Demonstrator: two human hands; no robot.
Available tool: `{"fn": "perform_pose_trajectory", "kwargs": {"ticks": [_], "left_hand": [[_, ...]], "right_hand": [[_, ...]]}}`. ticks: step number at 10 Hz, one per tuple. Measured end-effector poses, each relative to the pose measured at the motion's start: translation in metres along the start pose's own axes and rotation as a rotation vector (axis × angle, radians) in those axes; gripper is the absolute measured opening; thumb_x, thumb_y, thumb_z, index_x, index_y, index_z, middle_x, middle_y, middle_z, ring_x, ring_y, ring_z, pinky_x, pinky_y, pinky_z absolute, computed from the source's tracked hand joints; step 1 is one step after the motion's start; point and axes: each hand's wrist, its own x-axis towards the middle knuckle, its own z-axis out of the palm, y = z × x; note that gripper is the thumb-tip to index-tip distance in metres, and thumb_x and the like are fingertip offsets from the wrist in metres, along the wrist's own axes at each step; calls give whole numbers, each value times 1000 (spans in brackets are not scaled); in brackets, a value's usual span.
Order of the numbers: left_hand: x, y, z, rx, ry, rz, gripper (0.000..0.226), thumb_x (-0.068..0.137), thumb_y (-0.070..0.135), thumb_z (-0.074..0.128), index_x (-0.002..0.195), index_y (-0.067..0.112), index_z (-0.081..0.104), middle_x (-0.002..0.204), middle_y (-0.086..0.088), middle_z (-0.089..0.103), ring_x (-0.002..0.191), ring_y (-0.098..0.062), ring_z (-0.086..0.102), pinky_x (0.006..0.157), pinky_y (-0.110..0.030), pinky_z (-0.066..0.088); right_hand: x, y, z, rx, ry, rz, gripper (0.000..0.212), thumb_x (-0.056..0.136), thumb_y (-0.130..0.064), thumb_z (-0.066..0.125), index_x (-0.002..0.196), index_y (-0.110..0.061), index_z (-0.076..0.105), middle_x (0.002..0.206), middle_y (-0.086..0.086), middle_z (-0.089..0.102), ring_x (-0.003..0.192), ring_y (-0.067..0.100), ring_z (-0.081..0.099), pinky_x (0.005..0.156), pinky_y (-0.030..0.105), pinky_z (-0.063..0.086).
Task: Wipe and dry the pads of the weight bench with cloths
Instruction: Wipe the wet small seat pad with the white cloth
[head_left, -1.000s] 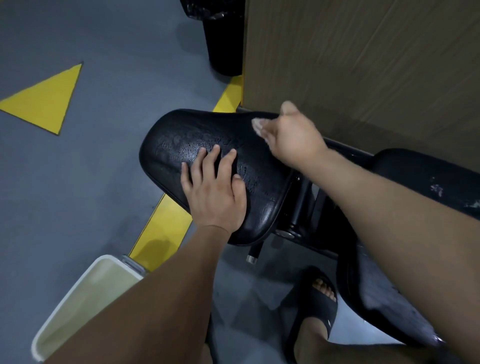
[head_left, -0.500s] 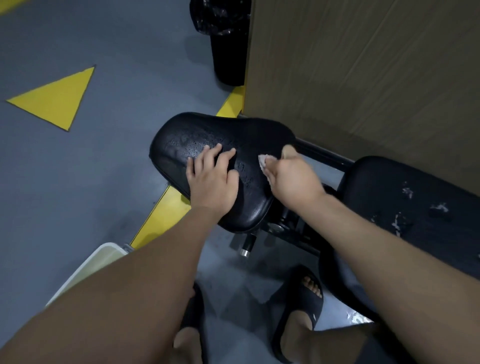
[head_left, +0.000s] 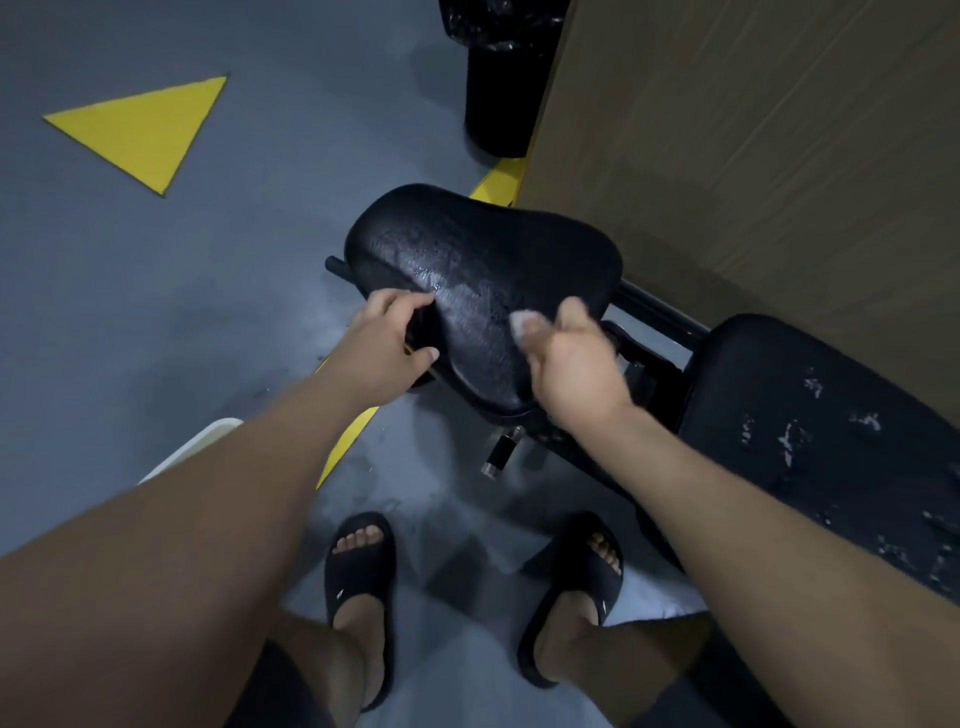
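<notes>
Fingers (head_left: 537, 332) of my right hand (head_left: 569, 364) are curled around a small white cloth (head_left: 519, 321), holding it on the near part of the seat pad (head_left: 483, 260). My left hand (head_left: 387, 340) grips the pad's left edge. The vinyl looks wet and slippery, so I think the edge gives the safest hold.

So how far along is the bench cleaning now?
Nothing looks finished: the seat pad glistens with droplets. In hand: the right hand pinches a small pale cloth over that pad, while the left hand grips its edge. Left: drying it, then the back pad, flaked in patches; whether that was wiped I cannot tell.
</notes>
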Motion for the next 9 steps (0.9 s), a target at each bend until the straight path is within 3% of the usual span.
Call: {"fn": "perform_pose_trajectory", "kwargs": {"ticks": [1, 2, 3, 4, 5, 6, 7, 8, 9], "left_hand": [[4, -2, -4, 17, -11, 6, 65, 90, 26, 74, 149, 32, 45, 148, 3, 35, 138, -24, 40, 116, -35, 34], [8, -4, -5, 10, -15, 7, 65, 90, 23, 74, 148, 34, 46, 147, 5, 36, 139, -25, 39, 116, -37, 34], [7, -7, -6, 7, -29, 9, 66, 90, 21, 72, 149, 37, 45, 148, 8, 36, 139, -25, 36, 117, -38, 34], [9, -8, -8, 0, -34, 19, 64, 90, 18, 69, 147, 35, 47, 148, 6, 36, 138, -26, 38, 117, -39, 34], [12, -6, -10, -4, -17, 21, 58, 91, 17, 68, 144, 35, 51, 146, 4, 38, 137, -26, 40, 118, -39, 32], [12, -5, -11, -1, -23, 13, 57, 93, 17, 65, 144, 34, 50, 147, 3, 38, 137, -26, 38, 118, -36, 30], [8, -4, -11, -5, -42, 14, 61, 94, 13, 63, 151, 27, 44, 152, 0, 36, 141, -27, 37, 119, -37, 29], [4, -4, -11, 2, -48, -22, 66, 94, 10, 60, 155, 15, 35, 158, -5, 29, 141, -32, 39, 119, -40, 31], [6, -4, -13, 19, -16, -42, 64, 94, 7, 58, 154, 9, 38, 159, -6, 27, 142, -31, 38, 119, -33, 29]], "right_hand": [[-15, -17, 1, 9, -32, -214, 5, 99, -22, 52, 104, -22, 52, 90, 5, 34, 81, 32, 51, 61, 37, 35], [19, 4, 4, -23, -17, -196, 22, 103, -25, 49, 121, -26, 62, 102, 14, 48, 86, 33, 56, 67, 35, 40], [56, 9, 4, -12, 113, 67, 27, 102, -19, 48, 122, -15, 65, 108, 18, 47, 88, 33, 54, 71, 33, 37], [47, -22, 12, -45, 119, 76, 11, 94, -7, 52, 104, -9, 57, 101, 13, 40, 79, 30, 47, 63, 36, 31], [17, -36, 16, -55, 36, -155, 19, 88, -12, 64, 107, -12, 59, 90, 7, 37, 72, 31, 49, 55, 34, 26], [36, -21, 6, -24, -10, -202, 16, 99, -23, 56, 114, -23, 59, 94, 9, 40, 79, 32, 53, 61, 34, 38], [76, -22, 4, -15, 78, 42, 17, 99, -16, 51, 109, -21, 63, 102, 11, 40, 80, 31, 50, 65, 32, 35], [70, -48, 12, 27, 94, 41, 14, 96, -12, 53, 106, -18, 61, 99, 4, 30, 80, 27, 41, 66, 33, 29], [40, -55, 20, 73, -19, -299, 15, 95, -20, 57, 109, -23, 64, 93, 1, 29, 81, 30, 47, 64, 33, 29]]}}
